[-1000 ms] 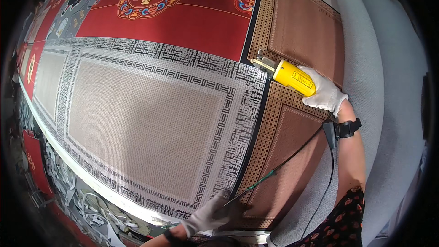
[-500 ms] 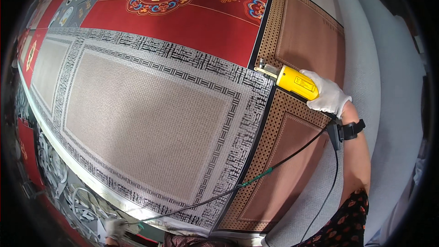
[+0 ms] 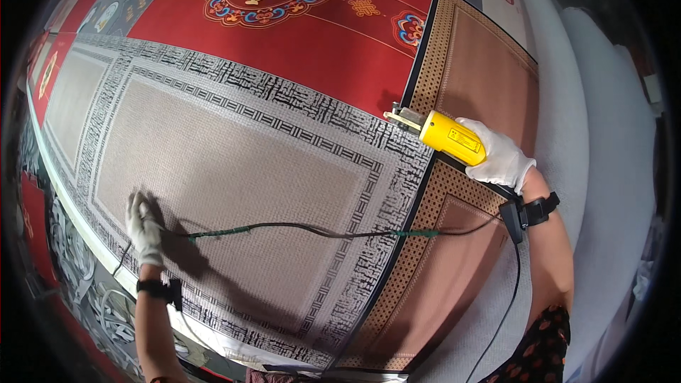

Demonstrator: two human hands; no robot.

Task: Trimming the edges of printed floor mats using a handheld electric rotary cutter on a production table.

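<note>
Right grip (image 3: pixel 500 156) wrapped around yellow handheld tool (image 3: pixel 454 138), its metal nose (image 3: pixel 402 120) where red panel (image 3: pixel 340 57) meets grey-bordered panel (image 3: pixel 234 177). Left grip (image 3: pixel 145 232) at black cord (image 3: pixel 305 226); pinching or not, cannot tell. Progress: red-grey join left of nose looks undivided, seemingly unworked; dark line (image 3: pixel 422 46) along brown panel (image 3: pixel 489 64), parted or printed, unclear.

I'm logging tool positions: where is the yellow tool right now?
In the head view, the yellow tool is right of centre, in the gloved right hand, its front end near the red mat.
</note>
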